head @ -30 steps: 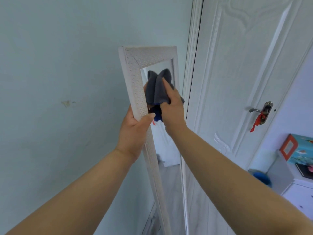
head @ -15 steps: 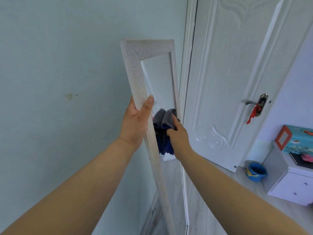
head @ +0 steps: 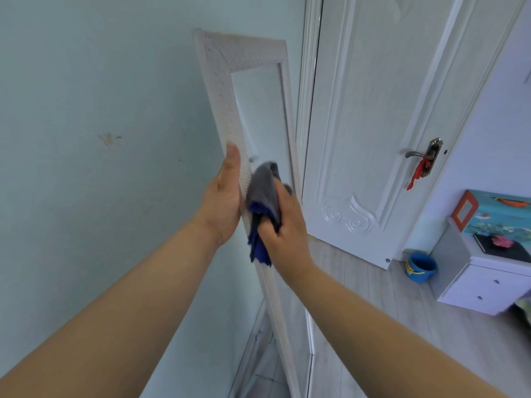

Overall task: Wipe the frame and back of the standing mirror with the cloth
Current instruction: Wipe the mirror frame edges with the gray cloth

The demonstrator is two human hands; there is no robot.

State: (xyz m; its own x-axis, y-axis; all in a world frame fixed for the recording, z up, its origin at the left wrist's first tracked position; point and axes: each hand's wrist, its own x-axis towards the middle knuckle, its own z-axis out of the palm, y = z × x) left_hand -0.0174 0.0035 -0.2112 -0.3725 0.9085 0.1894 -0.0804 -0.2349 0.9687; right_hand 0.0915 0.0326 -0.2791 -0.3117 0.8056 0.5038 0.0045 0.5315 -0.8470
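A tall standing mirror with a white embossed frame (head: 221, 90) leans near the pale wall, its glass facing right toward the door. My left hand (head: 224, 199) grips the frame's left edge at mid-height, thumb up along the front. My right hand (head: 283, 222) holds a bunched grey and blue cloth (head: 263, 202) pressed against the frame's left rail, just right of my left hand. The mirror's back is hidden from view.
A white panelled door (head: 373, 110) with a metal handle and red ribbon (head: 422, 162) stands open right of the mirror. A blue bucket (head: 421, 267) sits on the floor beside a white drawer cabinet (head: 482, 285) with a colourful box on top.
My right hand with the cloth has come down the glass from near the top, then shifted left onto the frame's rail beside my left hand. My left hand keeps its grip.
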